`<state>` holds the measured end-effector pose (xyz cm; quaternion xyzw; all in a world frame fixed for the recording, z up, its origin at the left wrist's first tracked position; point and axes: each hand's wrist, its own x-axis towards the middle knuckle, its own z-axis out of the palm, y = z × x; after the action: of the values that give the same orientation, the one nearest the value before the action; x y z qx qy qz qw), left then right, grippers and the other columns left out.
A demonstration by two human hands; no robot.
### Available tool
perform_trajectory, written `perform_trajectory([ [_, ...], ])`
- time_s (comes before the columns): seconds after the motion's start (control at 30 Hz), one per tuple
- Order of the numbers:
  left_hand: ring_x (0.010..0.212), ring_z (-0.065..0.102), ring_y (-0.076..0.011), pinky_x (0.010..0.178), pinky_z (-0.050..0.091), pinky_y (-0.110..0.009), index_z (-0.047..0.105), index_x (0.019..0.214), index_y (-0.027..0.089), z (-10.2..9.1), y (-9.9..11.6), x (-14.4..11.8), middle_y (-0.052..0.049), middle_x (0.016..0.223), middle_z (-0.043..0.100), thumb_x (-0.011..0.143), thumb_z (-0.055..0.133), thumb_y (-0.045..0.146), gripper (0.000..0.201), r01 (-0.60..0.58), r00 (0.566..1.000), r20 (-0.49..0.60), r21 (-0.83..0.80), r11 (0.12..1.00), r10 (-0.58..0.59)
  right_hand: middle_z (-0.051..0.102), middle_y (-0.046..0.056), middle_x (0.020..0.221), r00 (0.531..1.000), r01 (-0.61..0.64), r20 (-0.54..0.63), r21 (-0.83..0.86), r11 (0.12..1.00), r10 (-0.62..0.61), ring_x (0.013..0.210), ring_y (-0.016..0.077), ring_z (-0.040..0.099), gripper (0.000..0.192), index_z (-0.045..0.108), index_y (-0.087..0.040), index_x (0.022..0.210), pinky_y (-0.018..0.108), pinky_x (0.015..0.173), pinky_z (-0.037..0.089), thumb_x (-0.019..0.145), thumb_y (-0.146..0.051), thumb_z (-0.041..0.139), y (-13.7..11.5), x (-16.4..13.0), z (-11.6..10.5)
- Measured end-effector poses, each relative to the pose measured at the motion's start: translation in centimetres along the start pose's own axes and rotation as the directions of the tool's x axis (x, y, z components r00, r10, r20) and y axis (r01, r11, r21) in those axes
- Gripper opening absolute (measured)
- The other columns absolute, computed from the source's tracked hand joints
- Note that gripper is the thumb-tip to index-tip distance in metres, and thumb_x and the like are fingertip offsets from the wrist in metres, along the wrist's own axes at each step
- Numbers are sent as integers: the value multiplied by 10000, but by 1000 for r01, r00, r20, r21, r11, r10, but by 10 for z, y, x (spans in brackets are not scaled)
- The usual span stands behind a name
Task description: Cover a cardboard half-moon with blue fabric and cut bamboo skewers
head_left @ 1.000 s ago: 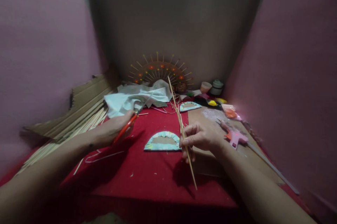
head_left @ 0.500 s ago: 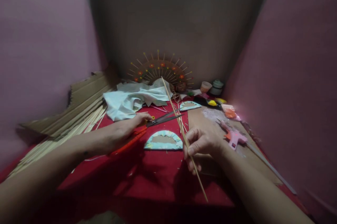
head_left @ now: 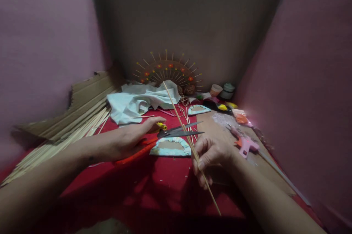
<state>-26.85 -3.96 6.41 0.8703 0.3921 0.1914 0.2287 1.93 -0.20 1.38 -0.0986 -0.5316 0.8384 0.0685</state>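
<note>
My left hand (head_left: 134,135) grips a pair of scissors (head_left: 162,135) with red-orange handles and dark blades. The blades are parted, and thin wooden sticks (head_left: 176,110) cross between them. Pinched between thumb and fingers, the sticks are held slantwise by my right hand (head_left: 207,158); I cannot tell exactly how many there are. Behind and below the blades lies a half-round piece (head_left: 170,151) edged in gathered light-blue fabric, on the red tablecloth (head_left: 132,186). A smaller, similar half-round piece (head_left: 198,109) rests farther back.
Corrugated cardboard (head_left: 88,94) and a bundle of sticks (head_left: 66,146) occupy the left. Pale cloth (head_left: 129,103) lies behind, before a decorated fan-shaped piece (head_left: 167,67). On the right, a pink glue gun (head_left: 247,146) sits on a cardboard sheet (head_left: 271,169); beyond stand a cup (head_left: 216,90) and jar (head_left: 227,91).
My left hand and the scissors have moved right and slightly down, so the blades reach farther past the sticks. My right hand has lowered slightly with the sticks.
</note>
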Motion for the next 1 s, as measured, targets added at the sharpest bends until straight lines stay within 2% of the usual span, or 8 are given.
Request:
perform_trajectory([
  [0.07,1013,599,-218,853,488,-320,328,1420,200,-1,2,1,-84,1222,615,965,379,327,476,9,995,100,-9,1000,-8,730,112,629,1000,10,1,15,1000,-10,481,152,672,127,695,-53,766,178,421,525,743,-178,678,1,0,0],
  [0.13,1066,577,-219,869,479,-310,300,1430,215,-2,1,2,-77,1297,569,977,348,311,466,15,991,137,-30,999,-11,730,114,629,1000,22,-4,21,1000,-22,477,148,668,124,696,-52,766,178,425,525,744,-172,675,2,0,-1],
  [0.3,1169,535,-229,938,451,-311,301,1417,252,-4,-8,1,-81,1401,492,955,415,296,478,-28,994,101,5,1000,27,722,113,608,1000,19,4,24,1000,-19,466,155,664,158,693,-54,744,178,405,514,738,-211,702,2,0,-2],
  [0.47,1079,574,-217,860,482,-300,247,1448,213,-4,-5,-1,-112,1376,508,972,360,275,494,-17,994,109,40,999,12,728,116,626,1000,-3,-21,30,1000,3,507,168,689,147,703,-42,768,192,465,549,739,-186,697,0,-1,1],
  [0.67,1023,604,-197,812,488,-260,307,1412,209,-4,2,1,-88,1324,561,970,366,275,451,-3,993,116,78,997,-6,727,125,627,999,-33,-7,56,998,33,515,181,695,177,708,-32,768,201,467,554,728,-203,723,2,0,2],
  [0.73,1078,598,-195,852,479,-255,339,1394,237,-4,3,2,-66,1349,551,969,358,280,428,-10,992,129,77,997,0,728,123,628,999,-35,-10,58,998,35,511,179,693,184,710,-32,772,199,466,553,729,-210,725,2,0,2],
  [0.87,1275,475,-206,1006,404,-289,348,1404,263,-5,5,3,-48,1469,439,971,344,287,434,-1,986,167,88,996,-14,731,121,630,999,-31,-10,50,998,31,486,179,684,159,714,-34,766,205,442,548,730,-189,713,1,1,2],
  [1.0,1249,496,-214,999,413,-296,378,1393,278,-7,11,2,-40,1447,468,965,357,280,428,-14,977,214,75,997,-3,730,130,633,997,-71,-8,51,996,72,502,189,693,168,713,-32,764,212,453,555,717,-194,720,1,0,0],
])
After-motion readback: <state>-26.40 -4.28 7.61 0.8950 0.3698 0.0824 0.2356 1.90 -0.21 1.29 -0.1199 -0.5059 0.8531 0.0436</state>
